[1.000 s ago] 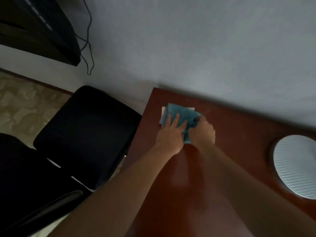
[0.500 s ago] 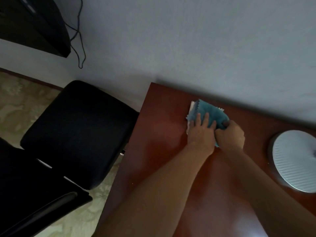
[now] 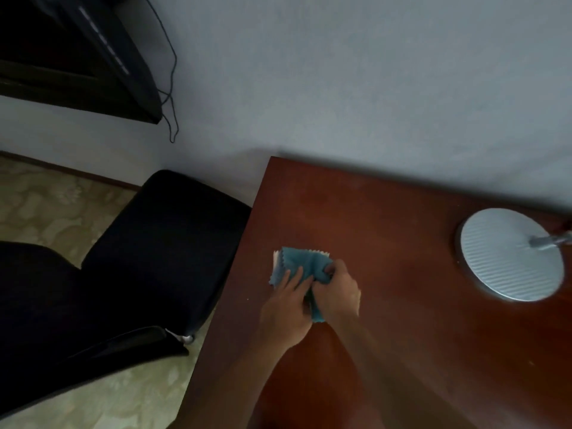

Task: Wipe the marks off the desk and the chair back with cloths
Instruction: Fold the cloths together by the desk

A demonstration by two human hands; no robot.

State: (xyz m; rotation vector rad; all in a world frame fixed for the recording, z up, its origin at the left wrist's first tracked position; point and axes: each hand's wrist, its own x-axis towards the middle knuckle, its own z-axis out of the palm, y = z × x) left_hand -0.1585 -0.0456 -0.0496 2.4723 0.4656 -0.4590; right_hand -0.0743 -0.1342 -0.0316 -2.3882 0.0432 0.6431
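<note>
Cloth [image 3: 301, 266], teal over a pale layer, lies near the desk's [image 3: 402, 351] left edge. Left hand [image 3: 286, 308] presses it flat with straight fingers; right hand [image 3: 339, 294] pinches a bunched fold, likely for scrubbing pressure.

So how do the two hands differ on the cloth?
The left hand lies with straight fingers pressed on the cloth; the right hand is curled, pinching it. The left hand covers its near-left part, the right hand its right side. Both touch the cloth on the desk.
</note>
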